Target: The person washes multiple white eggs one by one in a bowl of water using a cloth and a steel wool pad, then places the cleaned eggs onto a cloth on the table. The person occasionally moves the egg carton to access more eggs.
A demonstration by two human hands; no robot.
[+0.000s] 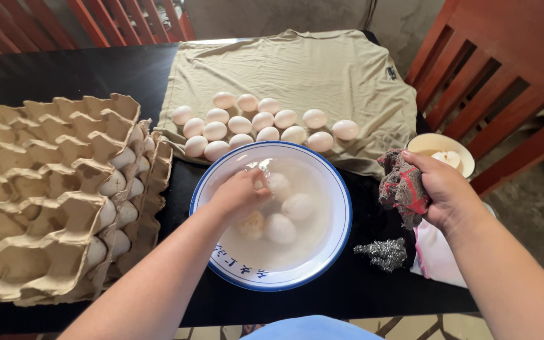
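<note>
A white bowl with a blue rim (341,189) stands on the black table (64,72) and holds cloudy water with several eggs (297,206). My left hand (239,194) reaches into the water and closes around one egg at the bowl's left side. To the right of the bowl, my right hand (445,189) is raised above the table and grips a crumpled grey and red scrubbing cloth (402,186). Several pale eggs (253,123) lie in rows on a beige cloth (297,69) just behind the bowl.
Stacked cardboard egg trays (45,189) with eggs beneath fill the left side. A steel wool pad (384,253) lies right of the bowl. A small cream bowl (442,151) and a pink cloth (436,252) sit at the right edge. Red wooden chairs (498,82) surround the table.
</note>
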